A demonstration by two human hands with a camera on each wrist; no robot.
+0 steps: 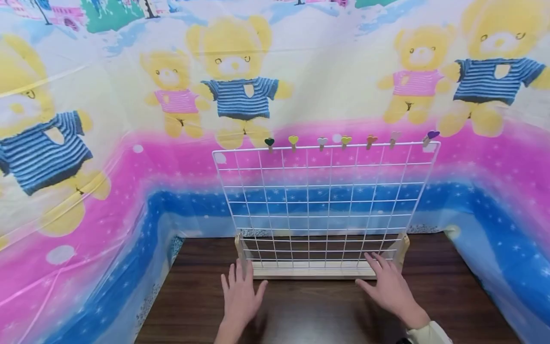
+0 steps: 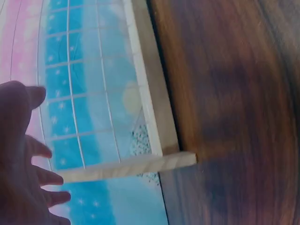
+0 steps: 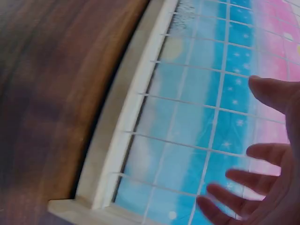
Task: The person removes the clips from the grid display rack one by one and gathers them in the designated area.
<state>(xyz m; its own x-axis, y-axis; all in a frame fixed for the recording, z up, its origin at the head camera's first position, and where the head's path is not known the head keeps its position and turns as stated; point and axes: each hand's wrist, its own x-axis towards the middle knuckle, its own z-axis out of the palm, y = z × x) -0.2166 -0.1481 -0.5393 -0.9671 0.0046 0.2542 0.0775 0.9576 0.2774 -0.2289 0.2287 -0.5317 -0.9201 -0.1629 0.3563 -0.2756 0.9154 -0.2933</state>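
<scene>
A white wire grid (image 1: 319, 201) stands upright in a pale wooden base (image 1: 313, 273) on the dark table. Small clothespins with heart tops line its upper wire, among them a dark green one (image 1: 269, 143), an orange one (image 1: 371, 141) and a purple one (image 1: 431, 137). My left hand (image 1: 240, 296), fingers spread, is at the base's left end and holds nothing. The right hand (image 1: 390, 289) is near the right end, also spread and without anything in it. In both wrist views the fingers show loosely extended beside the grid.
The dark wood table (image 1: 309, 310) reaches in front of the base. Behind and along both sides hangs a cloth (image 1: 326, 86) printed with teddy bears, pink and blue bands. Wooden side posts (image 1: 402, 249) hold the grid's lower corners.
</scene>
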